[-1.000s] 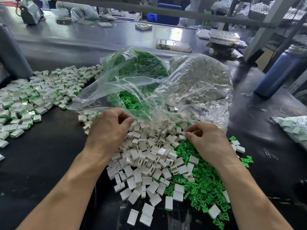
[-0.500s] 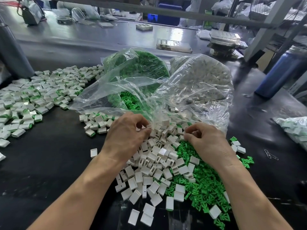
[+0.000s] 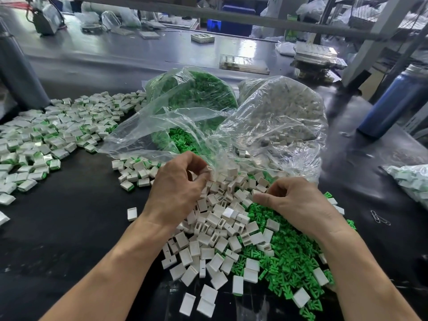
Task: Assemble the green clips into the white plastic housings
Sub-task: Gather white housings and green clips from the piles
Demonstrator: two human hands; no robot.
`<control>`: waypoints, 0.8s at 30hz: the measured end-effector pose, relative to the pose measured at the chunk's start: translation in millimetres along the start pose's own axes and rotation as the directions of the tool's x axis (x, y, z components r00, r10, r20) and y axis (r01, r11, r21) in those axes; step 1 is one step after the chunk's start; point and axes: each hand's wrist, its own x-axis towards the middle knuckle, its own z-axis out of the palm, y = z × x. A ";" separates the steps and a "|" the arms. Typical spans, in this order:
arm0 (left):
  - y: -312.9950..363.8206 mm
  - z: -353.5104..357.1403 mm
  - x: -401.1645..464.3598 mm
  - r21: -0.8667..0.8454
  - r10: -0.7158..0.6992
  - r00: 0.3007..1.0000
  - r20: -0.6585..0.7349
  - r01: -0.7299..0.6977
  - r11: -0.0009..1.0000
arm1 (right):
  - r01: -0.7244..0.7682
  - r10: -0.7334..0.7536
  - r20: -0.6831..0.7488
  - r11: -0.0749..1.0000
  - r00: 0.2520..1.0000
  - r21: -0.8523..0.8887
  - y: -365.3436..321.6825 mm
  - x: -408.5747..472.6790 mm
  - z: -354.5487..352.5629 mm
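Note:
A heap of loose white housings (image 3: 222,228) lies in front of me on the black table, with a spread of green clips (image 3: 289,269) to its right. My left hand (image 3: 178,188) is at the heap's far edge, its fingertips pinching a white housing (image 3: 209,171). My right hand (image 3: 294,202) hovers over the green clips with thumb and curled fingers pinched together. The piece between them is almost wholly hidden. Finished white-and-green parts (image 3: 58,130) cover the table at the left, and a smaller group (image 3: 134,170) lies beside my left hand.
Behind the heaps lie two open clear bags, one of green clips (image 3: 196,93) and one of white housings (image 3: 284,112). A blue bottle (image 3: 393,103) and a bag of parts (image 3: 412,181) are at the right, paper clips (image 3: 379,218) near them. A grey post (image 3: 16,72) stands far left.
My left hand has moved right from the small group of finished parts to the top of the white heap and closed its fingers on a housing. My right hand has barely moved.

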 end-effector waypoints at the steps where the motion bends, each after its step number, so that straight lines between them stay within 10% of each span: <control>1: -0.2 0.4 0.0 -0.012 -0.002 1.000 -0.001 0.002 1.000 | 0.004 -0.004 0.015 1.000 1.000 -0.013 0.2 -0.3 -0.5; 9: 2.1 1.2 -1.3 -0.053 0.014 1.000 -0.009 -0.014 0.998 | 0.073 -0.072 0.042 0.997 0.997 -0.037 1.7 0.3 -1.8; 24: 15.2 17.6 -11.3 -0.244 0.078 0.992 0.099 -0.051 0.968 | 0.189 -0.186 -0.083 0.676 0.979 0.712 -20.7 -8.2 19.6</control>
